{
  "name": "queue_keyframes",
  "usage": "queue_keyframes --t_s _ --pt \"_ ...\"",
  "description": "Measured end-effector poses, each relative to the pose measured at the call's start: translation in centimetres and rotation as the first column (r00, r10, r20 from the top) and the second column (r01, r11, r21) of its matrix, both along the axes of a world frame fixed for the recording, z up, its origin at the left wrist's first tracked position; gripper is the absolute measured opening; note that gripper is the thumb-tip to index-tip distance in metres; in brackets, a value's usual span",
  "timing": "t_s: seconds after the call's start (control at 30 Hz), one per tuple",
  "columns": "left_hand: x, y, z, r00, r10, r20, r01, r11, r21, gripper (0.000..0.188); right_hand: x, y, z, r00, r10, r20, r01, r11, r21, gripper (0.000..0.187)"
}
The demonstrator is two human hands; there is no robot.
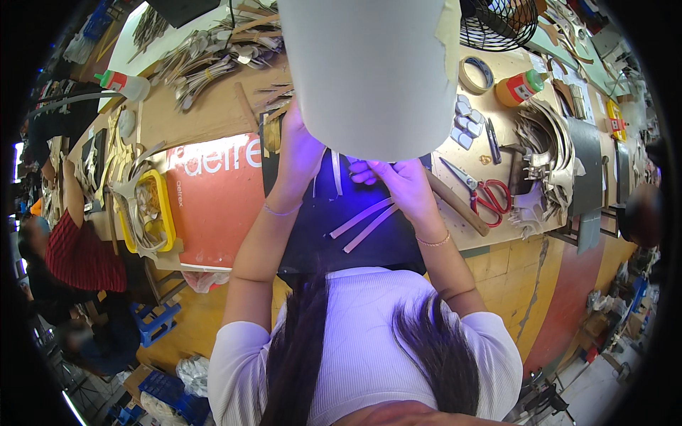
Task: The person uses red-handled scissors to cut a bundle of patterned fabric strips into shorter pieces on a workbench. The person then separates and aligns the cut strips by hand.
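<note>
A large white rounded shade (373,78) hides part of the work. My left hand (302,150) reaches up beside its left edge, with the fingers hidden behind it. My right hand (401,183) is just below the shade, its fingers curled in a pinch; what they hold, if anything, cannot be made out. Between the hands a narrow pale strip (337,174) hangs or lies over a black mat (312,245) lit blue-violet. Two more pale thin strips, an upper strip (362,217) and a lower strip (371,228), slant on the mat, their upper ends close to my right hand.
Right of the mat are a wooden stick (458,204), red-handled scissors (490,199), a tape roll (476,74) and a glue bottle (520,89). Leftward lie a red sheet (213,213) and a yellow tray (169,220). Strip bundles (206,71) lie behind. Another person (82,248) is at far left.
</note>
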State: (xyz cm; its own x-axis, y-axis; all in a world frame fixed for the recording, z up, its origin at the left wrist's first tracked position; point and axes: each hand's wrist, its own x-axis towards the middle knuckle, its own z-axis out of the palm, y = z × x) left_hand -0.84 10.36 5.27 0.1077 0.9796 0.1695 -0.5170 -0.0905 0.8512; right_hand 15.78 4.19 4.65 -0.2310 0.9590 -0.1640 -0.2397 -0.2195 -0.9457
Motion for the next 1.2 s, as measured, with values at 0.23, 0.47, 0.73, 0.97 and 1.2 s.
queue_keyframes --t_s 0.23,0.47,0.73,0.97,1.2 --pt "0.5 -0.6 0.6 0.997 0.073 -0.023 -0.076 0.989 -0.126 0.023 -1.2 0.8 0.1 0.987 -0.040 0.157 0.044 0.999 -0.021 0.027" --pt "-1.8 -1.6 2.3 0.999 0.038 -0.023 -0.044 0.938 -0.343 0.025 0.8 1.7 1.2 0.996 0.079 0.051 -0.073 0.992 -0.101 0.025" --pt "-5.6 -0.2 5.4 0.524 0.041 -0.851 -0.063 0.998 0.010 0.052 3.2 3.6 3.0 0.912 0.397 0.101 -0.365 0.900 -0.239 0.024" --pt "-4.0 0.8 6.3 0.070 -0.470 -0.880 0.597 0.726 -0.340 0.036 2.8 4.4 3.8 0.790 0.556 0.256 -0.508 0.829 -0.234 0.023" --pt "-4.0 0.2 3.3 0.434 -0.745 -0.506 0.407 0.663 -0.628 0.022 3.9 2.2 3.0 0.845 0.306 0.439 -0.308 0.949 -0.070 0.019"
